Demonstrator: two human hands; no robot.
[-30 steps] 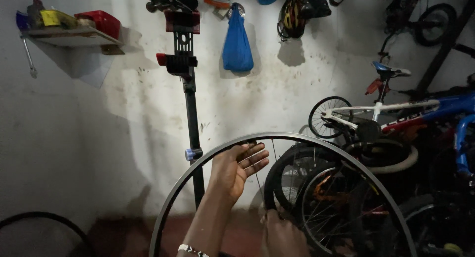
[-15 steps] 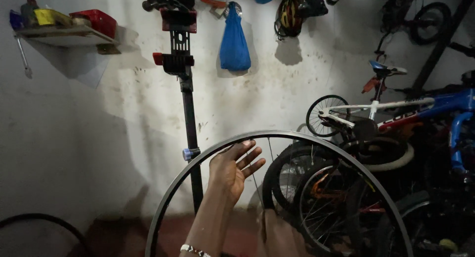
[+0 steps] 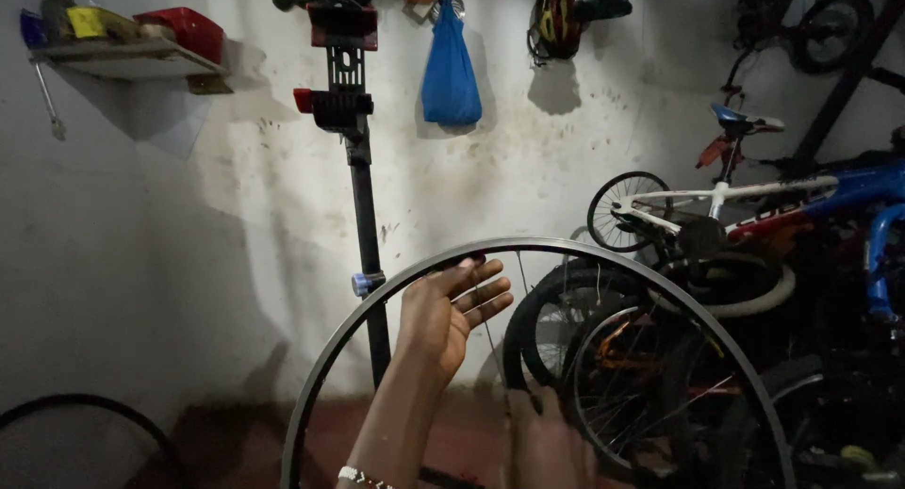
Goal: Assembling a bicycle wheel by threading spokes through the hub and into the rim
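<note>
Bare bicycle rim, silver-grey and without a tyre, held upright in the near centre of the view, arching from lower left over to lower right; thin spokes faintly visible inside the hoop.

Left hand raised inside the hoop, palm open and fingers spread wide, fingertips reaching up to the inner edge of the rim near its top left; contact with the rim likely at the uppermost fingertip but not certain in the dim light. Beaded bracelet around the left wrist at the bottom edge.

Right hand low in the near centre, dark and partly cut off by the frame, lying among the spokes near the middle of the wheel; grip impossible to tell.

Behind the rim, far centre: black repair stand rising against a stained white wall, with a red-trimmed clamp near its top. Blue bag hung on the wall just right of the stand. Helmet hung further right, near the top edge.

Far left, high: wall shelf bearing a red container and a yellow item.

Right side: white-and-blue bicycle parked against the wall, with several loose dark wheels and tyres stacked in front of it, seen partly through the rim. Black tyre lying at the lower left, well apart from the hands.
</note>
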